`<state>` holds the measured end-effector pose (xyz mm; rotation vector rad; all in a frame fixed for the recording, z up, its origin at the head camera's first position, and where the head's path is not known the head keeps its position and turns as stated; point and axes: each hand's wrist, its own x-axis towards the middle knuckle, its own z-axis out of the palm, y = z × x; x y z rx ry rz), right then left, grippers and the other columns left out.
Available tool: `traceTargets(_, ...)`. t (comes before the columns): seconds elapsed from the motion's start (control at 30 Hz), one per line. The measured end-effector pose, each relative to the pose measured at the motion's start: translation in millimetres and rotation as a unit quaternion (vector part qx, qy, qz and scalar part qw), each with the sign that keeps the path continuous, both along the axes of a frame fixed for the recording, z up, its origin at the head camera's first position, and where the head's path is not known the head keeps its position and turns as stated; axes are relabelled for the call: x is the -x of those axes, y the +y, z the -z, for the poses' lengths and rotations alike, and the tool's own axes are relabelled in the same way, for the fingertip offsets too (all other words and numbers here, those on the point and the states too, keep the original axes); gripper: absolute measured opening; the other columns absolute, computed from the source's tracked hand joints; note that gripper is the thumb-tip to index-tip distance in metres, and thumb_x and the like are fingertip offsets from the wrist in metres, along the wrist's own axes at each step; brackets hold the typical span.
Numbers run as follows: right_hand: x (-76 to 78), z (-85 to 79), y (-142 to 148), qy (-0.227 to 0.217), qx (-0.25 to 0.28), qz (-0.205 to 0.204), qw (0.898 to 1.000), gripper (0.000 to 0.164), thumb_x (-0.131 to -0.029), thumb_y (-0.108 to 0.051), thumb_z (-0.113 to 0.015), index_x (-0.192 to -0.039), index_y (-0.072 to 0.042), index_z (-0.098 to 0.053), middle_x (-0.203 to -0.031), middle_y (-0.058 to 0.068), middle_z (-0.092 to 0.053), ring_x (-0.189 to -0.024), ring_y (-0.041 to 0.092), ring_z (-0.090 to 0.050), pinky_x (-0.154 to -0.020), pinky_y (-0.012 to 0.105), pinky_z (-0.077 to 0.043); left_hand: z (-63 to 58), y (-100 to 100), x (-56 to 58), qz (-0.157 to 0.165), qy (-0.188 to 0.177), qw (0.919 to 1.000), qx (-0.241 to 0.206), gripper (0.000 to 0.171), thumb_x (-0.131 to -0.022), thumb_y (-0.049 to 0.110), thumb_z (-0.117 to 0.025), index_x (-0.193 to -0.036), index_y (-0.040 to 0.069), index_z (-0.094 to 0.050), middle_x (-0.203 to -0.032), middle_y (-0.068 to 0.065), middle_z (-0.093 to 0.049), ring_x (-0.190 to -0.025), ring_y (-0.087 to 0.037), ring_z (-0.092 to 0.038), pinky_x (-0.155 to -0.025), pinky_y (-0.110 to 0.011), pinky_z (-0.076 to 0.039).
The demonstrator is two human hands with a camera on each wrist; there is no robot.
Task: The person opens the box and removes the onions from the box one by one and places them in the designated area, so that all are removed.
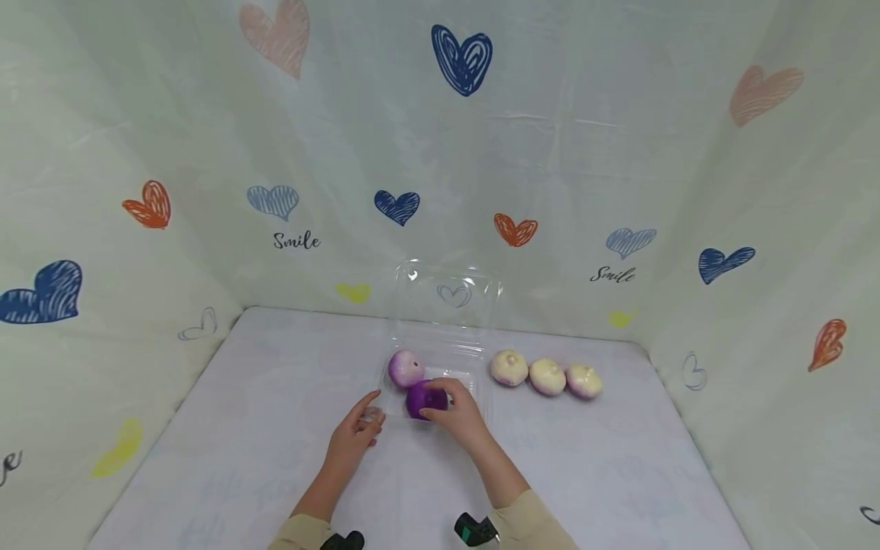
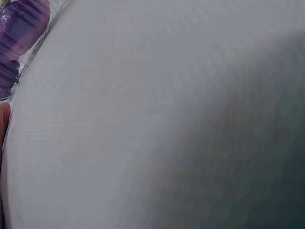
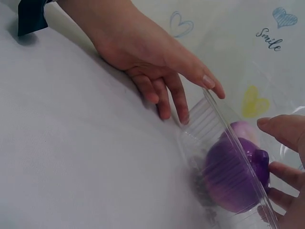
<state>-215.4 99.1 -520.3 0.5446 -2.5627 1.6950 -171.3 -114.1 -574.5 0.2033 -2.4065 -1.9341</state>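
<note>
My right hand (image 1: 457, 405) is over a deep purple onion (image 1: 425, 399) inside a clear plastic container (image 3: 224, 107). In the right wrist view the onion sits low behind the container's wall. My right thumb (image 3: 283, 131) stands apart from it, with fingertips close to its stem end. A paler purple onion (image 1: 406, 369) lies beside it in the container. At the container's left front side is my left hand (image 1: 354, 431); its fingers touch the rim and wall. The left wrist view catches only part of the onions (image 2: 24, 28).
The container's transparent lid (image 1: 447, 298) stands raised at the back. To the right, three whitish onions sit in a row: one (image 1: 509, 368), another (image 1: 548, 376) and a third (image 1: 583, 381). A heart-patterned curtain (image 1: 564, 160) surrounds the white table (image 1: 275, 367).
</note>
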Motion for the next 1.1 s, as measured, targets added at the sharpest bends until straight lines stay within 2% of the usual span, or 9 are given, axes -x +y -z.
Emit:
traceTargets(0.2, 1.5, -0.5, -4.4, 0.011, -0.018, -0.001, 1.0, 0.04, -0.073, -0.005, -0.081, -0.111, -0.001, -0.068, -0.116, 0.017, -0.061, -0.114, 0.037, -0.054, -0.1, 0.054, -0.04, 0.0, -0.3, 0.4, -0.001, 0.007, 0.9999, 0.009, 0.049, -0.093, 0.027, -0.068, -0.14, 0.023, -0.054, -0.113, -0.007, -0.064, -0.08, -0.013, -0.062, -0.064, -0.025, -0.053)
traceTargets(0.63, 8.5, 0.7, -9.0, -0.015, -0.056, -0.012, 0.998, 0.039, -0.073, -0.006, -0.081, -0.11, -0.001, -0.069, -0.116, 0.017, -0.06, -0.113, 0.036, -0.053, -0.099, 0.052, -0.04, -1.2, 0.0, -1.6, 0.001, 0.005, 1.0, -0.002, 0.053, -0.093, 0.027, -0.068, -0.143, 0.019, -0.051, -0.113, -0.006, -0.063, -0.081, -0.013, -0.061, -0.064, -0.026, -0.053)
traceTargets(1.1, 14.6, -0.7, -14.0, -0.039, -0.088, -0.023, 0.995, 0.047, -0.07, -0.006, -0.085, -0.113, 0.0, -0.068, -0.116, 0.017, -0.062, -0.113, 0.036, -0.054, -0.097, 0.051, -0.043, -4.0, 0.2, -0.4, 0.0, 0.002, 0.9999, 0.012, 0.049, -0.094, 0.028, -0.067, -0.14, 0.023, -0.053, -0.111, -0.006, -0.063, -0.082, -0.014, -0.062, -0.066, -0.025, -0.054)
